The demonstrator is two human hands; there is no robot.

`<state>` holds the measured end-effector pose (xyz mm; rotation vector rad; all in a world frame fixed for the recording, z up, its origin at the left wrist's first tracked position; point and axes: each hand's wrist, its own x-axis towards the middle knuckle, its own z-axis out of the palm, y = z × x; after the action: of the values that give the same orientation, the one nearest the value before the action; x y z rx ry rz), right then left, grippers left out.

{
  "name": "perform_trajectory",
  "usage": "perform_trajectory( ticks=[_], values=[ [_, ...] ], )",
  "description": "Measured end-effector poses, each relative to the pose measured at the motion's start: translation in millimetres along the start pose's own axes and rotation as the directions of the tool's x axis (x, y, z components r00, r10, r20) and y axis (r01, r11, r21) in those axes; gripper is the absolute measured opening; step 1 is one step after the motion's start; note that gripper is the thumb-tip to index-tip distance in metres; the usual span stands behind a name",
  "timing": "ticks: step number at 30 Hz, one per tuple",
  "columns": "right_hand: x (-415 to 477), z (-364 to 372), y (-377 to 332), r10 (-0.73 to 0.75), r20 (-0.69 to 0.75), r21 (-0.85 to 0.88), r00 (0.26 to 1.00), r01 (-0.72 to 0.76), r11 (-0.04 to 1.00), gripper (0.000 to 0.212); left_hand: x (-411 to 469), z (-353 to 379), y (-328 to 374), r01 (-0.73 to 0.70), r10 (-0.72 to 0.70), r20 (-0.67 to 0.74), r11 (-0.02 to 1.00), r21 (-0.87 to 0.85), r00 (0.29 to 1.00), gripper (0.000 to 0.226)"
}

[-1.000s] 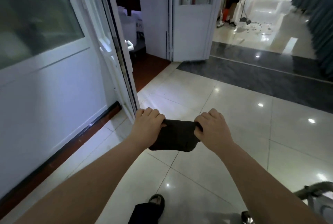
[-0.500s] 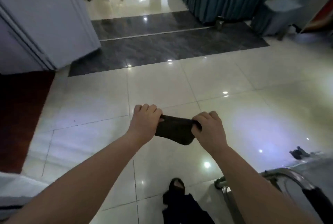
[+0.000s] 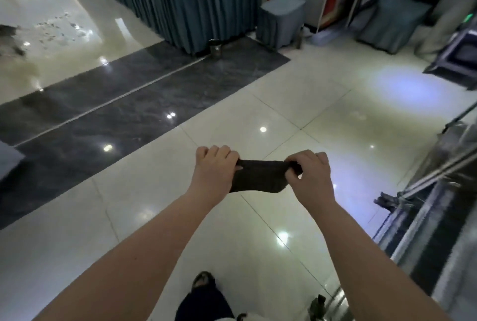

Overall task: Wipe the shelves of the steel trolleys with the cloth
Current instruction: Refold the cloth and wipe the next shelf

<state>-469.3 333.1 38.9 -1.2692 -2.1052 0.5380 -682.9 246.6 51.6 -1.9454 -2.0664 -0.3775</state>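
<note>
The dark, folded rectangular cloth (image 3: pixel 260 177) is held taut between both hands above the glossy tiled floor (image 3: pixel 335 114), its long axis running left to right. The left hand (image 3: pixel 213 169) and right hand (image 3: pixel 311 178) each curl their fingers round one end. The shiny steel trolley (image 3: pixel 438 173) stands to the right, nearer the right hand, apart from the cloth

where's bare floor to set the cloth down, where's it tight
Bare pale tiles lie ahead of the cloth, between the dark floor strip and the steel trolley, and left of the left hand up to that strip. Crowded: beside the trolley at right, and around the far skirted table and covered chair.
</note>
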Motion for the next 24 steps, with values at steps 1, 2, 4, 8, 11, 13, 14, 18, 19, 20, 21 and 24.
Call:
perform_trajectory(
  ticks=[1,2,4,8,11,13,14,18,19,20,21,24],
  values=[
    [22,-1,9,0.020,-0.020,-0.031,1.000,-0.020,0.999,0.017,29,10,-2,-0.023,0.023,-0.002,1.000,-0.013,1.000,0.011],
    [43,-3,19,0.039,-0.042,-0.066,0.998,-0.042,0.997,0.017,58,22,-2,-0.060,0.060,-0.009,0.998,-0.030,0.998,0.011],
    [80,-10,40,0.091,-0.094,-0.135,0.991,-0.104,0.985,0.017,116,47,0,-0.162,0.160,-0.034,0.984,-0.073,0.987,0.012],
    [133,-33,84,0.242,-0.225,-0.239,0.944,-0.295,0.925,0.017,230,96,27,-0.371,0.363,-0.079,0.920,-0.124,0.928,0.011],
    [155,-58,113,0.367,-0.318,-0.266,0.874,-0.454,0.850,0.017,302,120,69,-0.505,0.495,-0.102,0.842,-0.190,0.863,0.006],
    [163,-76,131,0.443,-0.404,-0.248,0.800,-0.562,0.789,0.017,343,134,104,-0.586,0.588,-0.071,0.775,-0.237,0.806,0.007],
    [165,-84,141,0.473,-0.437,-0.250,0.765,-0.608,0.753,0.017,362,141,124,-0.618,0.629,-0.041,0.747,-0.245,0.776,0.008],
    [160,-112,186,0.599,-0.558,-0.166,0.574,-0.785,0.598,0.017,412,169,214,-0.733,0.768,-0.006,0.608,-0.307,0.640,0.004],
    [157,-117,198,0.620,-0.583,-0.121,0.525,-0.811,0.573,0.016,420,175,236,-0.760,0.798,-0.005,0.572,-0.307,0.603,0.004],
    [156,-123,212,0.637,-0.603,-0.080,0.481,-0.831,0.551,0.015,427,181,257,-0.787,0.823,-0.004,0.542,-0.294,0.568,0.006],
    [155,-129,225,0.657,-0.614,-0.045,0.437,-0.851,0.524,0.015,433,187,276,-0.812,0.844,-0.002,0.514,-0.276,0.536,0.009],
    [150,-150,263,0.717,-0.616,0.026,0.326,-0.902,0.432,0.016,448,199,328,-0.867,0.900,-0.007,0.419,-0.269,0.436,0.006]
  ],
)
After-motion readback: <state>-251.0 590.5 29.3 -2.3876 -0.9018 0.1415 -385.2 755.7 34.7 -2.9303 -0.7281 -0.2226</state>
